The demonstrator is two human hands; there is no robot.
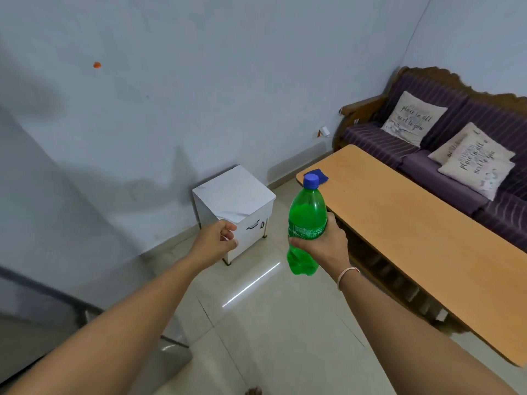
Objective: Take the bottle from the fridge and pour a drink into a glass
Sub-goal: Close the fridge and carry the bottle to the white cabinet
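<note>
A green plastic bottle (306, 220) with a blue cap is held upright in the middle of the view, over the tiled floor. My right hand (325, 246) grips it around the lower half, below the label. My left hand (218, 242) is stretched out to the left of the bottle, apart from it, fingers loosely curled with nothing in them. A grey fridge (37, 252) fills the left edge, blurred. No glass is visible.
A long wooden table (413, 238) runs along the right, with a blue cloth (320, 175) at its far corner. Behind it is a purple sofa (445, 178) with printed cushions. A small white cabinet (236, 206) stands by the wall ahead.
</note>
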